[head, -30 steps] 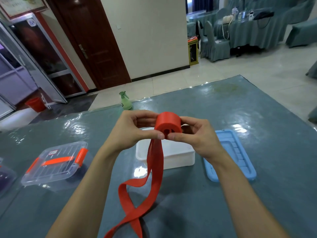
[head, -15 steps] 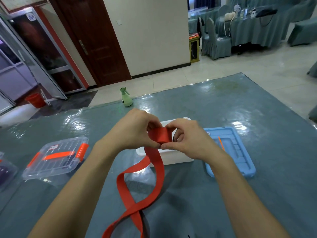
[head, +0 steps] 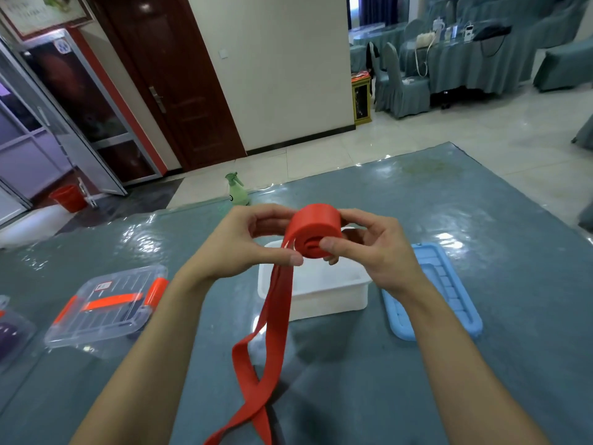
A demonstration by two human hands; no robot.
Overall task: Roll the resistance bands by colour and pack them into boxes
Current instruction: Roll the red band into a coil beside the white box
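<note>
The red band (head: pixel 316 231) is held up above the table (head: pixel 481 220), over the white box (head: pixel 321 293), and most of it is wound into a fat roll. The roll is gripped from both sides. The left hand (head: pixel 244 242) is curled at its left side, with the fingers laid behind the roll and the thumb pressed where the loose strip leaves it. The right hand (head: pixel 375 252) is closed on its right side, with the thumb set on the spiral end that faces the camera. The loose tail is seen hanging in two layers past the white box's near-left corner and down onto the table toward the near edge, twisted once on the way. The white box is set about mid-table, lidless. A blue lid (head: pixel 449 290) is laid flat just to its right, apart from it. A clear box (head: pixel 106 303) with orange latches, lid on, is placed toward the left edge
</note>
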